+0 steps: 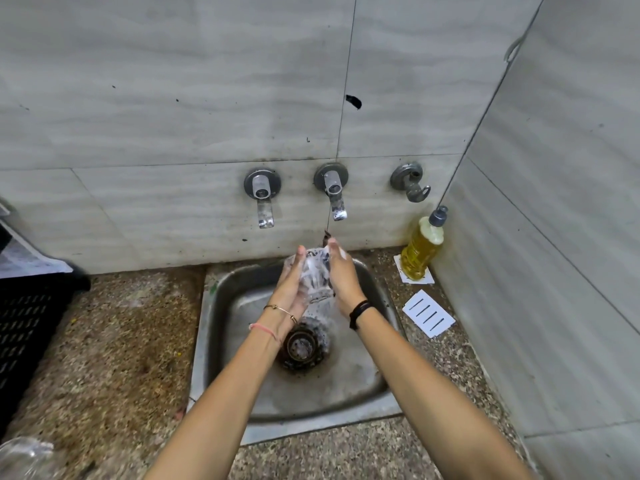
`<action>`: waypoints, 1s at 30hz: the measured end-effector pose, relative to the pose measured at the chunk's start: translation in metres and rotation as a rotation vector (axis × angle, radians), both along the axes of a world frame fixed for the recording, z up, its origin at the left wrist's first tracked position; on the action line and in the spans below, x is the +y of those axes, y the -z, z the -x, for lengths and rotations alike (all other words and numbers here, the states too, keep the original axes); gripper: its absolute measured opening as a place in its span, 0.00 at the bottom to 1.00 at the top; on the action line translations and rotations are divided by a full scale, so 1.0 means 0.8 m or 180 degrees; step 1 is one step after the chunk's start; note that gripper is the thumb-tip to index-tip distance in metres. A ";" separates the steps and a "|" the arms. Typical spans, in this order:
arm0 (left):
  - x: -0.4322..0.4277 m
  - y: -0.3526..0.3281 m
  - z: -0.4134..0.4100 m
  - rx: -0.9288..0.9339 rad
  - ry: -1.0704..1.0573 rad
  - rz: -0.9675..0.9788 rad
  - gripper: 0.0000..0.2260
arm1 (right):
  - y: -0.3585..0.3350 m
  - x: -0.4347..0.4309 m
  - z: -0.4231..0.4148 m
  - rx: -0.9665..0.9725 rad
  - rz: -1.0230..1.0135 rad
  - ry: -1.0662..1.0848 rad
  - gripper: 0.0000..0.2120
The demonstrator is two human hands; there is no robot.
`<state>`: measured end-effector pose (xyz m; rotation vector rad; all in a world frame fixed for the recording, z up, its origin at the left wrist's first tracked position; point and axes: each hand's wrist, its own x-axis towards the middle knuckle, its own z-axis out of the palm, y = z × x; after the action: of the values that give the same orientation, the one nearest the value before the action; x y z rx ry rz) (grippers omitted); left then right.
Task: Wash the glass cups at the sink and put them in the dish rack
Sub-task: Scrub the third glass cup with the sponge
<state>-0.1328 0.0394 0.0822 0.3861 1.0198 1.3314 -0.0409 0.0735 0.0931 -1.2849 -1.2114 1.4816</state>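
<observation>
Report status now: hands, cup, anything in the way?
Left hand and right hand both hold the cup. Cup soapy, over the sink. Nothing in the way.

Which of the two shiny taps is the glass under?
The right-hand tap: the glass cup, held between the left hand and right hand, is just below its spout. The left-hand tap has only sink below.

Two hands showed, the left hand point(292, 289) and the right hand point(344, 282), with one glass cup point(315, 275) between them. There was one steel sink point(349, 382) with one drain strainer point(301, 344). The wall carried two lever taps, the left tap point(262, 195) and the right tap point(333, 190), plus one hooked fitting point(410, 181). Elsewhere there was one of each: a bottle of yellow liquid point(420, 251), a slotted white tray point(428, 313), a black crate point(24, 327) and a blurred clear glass item point(24, 455). There were three wristbands: a gold bangle point(278, 309), a pink thread point(263, 329) and a black band point(360, 311).
</observation>
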 end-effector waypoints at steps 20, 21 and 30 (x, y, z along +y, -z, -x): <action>0.006 0.000 -0.006 0.0462 -0.0504 -0.0412 0.08 | 0.013 -0.020 -0.005 0.1122 0.1599 -0.0276 0.24; 0.006 -0.005 -0.007 0.0635 -0.0494 -0.0557 0.05 | 0.014 -0.022 -0.006 0.1383 0.1674 -0.0315 0.24; 0.005 -0.020 0.034 0.2426 0.0712 -0.1106 0.09 | 0.008 -0.005 -0.045 0.0834 0.1137 -0.0778 0.32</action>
<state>-0.1601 0.0432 0.0978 1.3024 1.3074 1.1675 -0.0049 0.0695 0.0865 -1.1466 -0.9853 2.0460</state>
